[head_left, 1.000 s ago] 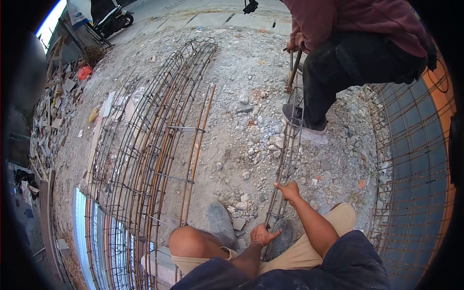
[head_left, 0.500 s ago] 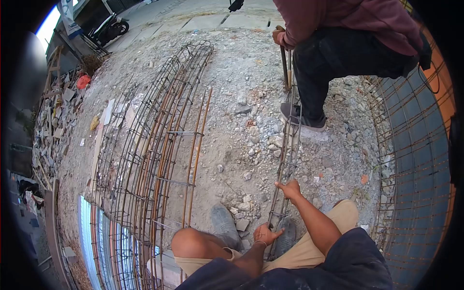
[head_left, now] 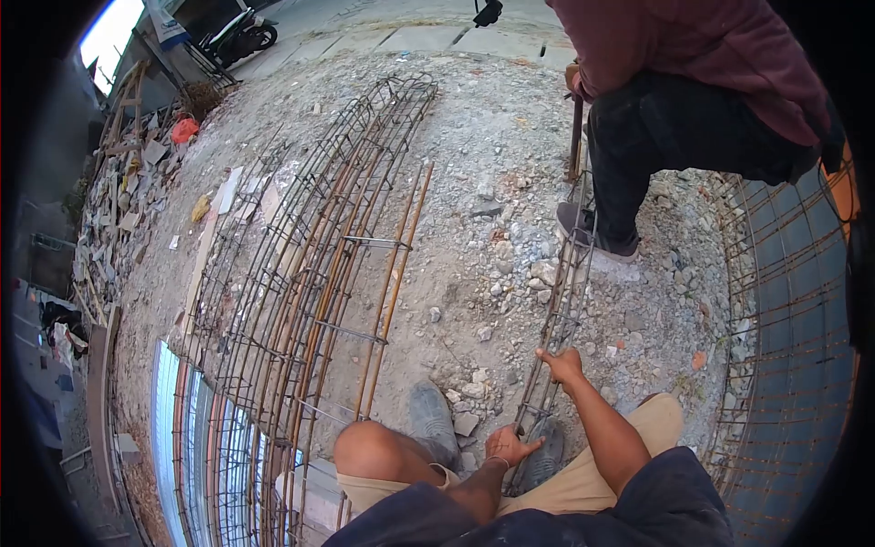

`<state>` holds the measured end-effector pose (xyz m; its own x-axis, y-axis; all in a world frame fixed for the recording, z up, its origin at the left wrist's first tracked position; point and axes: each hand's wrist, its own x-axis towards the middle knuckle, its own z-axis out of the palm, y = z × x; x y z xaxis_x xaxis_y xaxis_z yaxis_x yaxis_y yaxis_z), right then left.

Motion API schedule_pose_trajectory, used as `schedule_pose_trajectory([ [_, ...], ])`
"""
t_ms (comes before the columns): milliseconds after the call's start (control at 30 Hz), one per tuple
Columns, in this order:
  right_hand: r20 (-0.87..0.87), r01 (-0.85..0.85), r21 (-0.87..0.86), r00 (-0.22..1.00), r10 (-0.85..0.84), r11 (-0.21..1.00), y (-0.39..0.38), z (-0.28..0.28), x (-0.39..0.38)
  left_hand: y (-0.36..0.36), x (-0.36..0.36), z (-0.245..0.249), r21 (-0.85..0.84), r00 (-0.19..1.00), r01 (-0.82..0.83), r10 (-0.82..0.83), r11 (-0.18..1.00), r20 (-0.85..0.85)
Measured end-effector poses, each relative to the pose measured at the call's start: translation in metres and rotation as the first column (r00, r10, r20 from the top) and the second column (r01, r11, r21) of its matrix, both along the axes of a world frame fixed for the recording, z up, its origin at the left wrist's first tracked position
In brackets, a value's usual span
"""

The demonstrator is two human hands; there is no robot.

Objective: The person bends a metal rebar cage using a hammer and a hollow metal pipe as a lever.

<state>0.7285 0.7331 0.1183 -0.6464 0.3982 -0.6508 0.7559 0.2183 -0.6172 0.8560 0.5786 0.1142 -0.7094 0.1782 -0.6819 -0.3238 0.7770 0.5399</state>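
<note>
Beneath left hand (head_left: 510,446) and right hand (head_left: 562,366), narrow rebar cage (head_left: 555,314) runs forward; both part-curled, gripping its bars.

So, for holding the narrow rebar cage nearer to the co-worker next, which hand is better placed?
Probably the right hand: it touches the narrow rebar cage farther up, toward the co-worker; the left hand is lower down.

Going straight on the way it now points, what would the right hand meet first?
The narrow rebar cage, which the right hand already appears to touch; beyond that, depth is unclear.
</note>
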Motion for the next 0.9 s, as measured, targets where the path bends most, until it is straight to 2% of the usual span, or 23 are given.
schedule_pose_trajectory([
  [67, 0.008, -0.050, -0.016, 0.999, 0.050, 0.999, 0.000, 0.000, -0.004, 0.001, -0.002, 0.003, -0.014, 1.000, -0.007, 0.007, 1.000, 0.030],
  [233, -0.055, -0.012, -0.041, 0.998, 0.009, 0.999, 0.004, -0.015, -0.002, -0.001, -0.004, 0.010, 0.008, 0.996, 0.006, -0.007, 1.000, 0.094],
  [333, -0.037, -0.014, -0.046, 0.999, 0.012, 0.999, 0.001, -0.006, -0.002, 0.000, -0.004, 0.010, -0.005, 0.997, 0.007, -0.007, 1.000, 0.080],
  [533, -0.015, 0.016, 0.047, 1.000, -0.015, 0.999, 0.006, -0.032, -0.001, -0.001, -0.004, 0.009, 0.018, 0.998, -0.006, 0.005, 1.000, 0.068],
  [633, -0.060, 0.013, 0.054, 0.998, -0.010, 0.998, 0.004, -0.032, -0.001, -0.002, -0.006, 0.012, 0.009, 0.998, 0.021, -0.022, 1.000, 0.065],
  [733, -0.024, 0.027, 0.048, 0.999, -0.026, 0.998, 0.000, -0.018, -0.003, -0.001, -0.004, 0.011, 0.010, 0.999, -0.025, 0.025, 1.000, 0.044],
  [900, -0.041, 0.023, 0.029, 0.999, -0.022, 0.999, 0.003, -0.027, -0.001, -0.001, -0.004, 0.009, 0.016, 0.998, 0.009, -0.010, 1.000, 0.064],
])
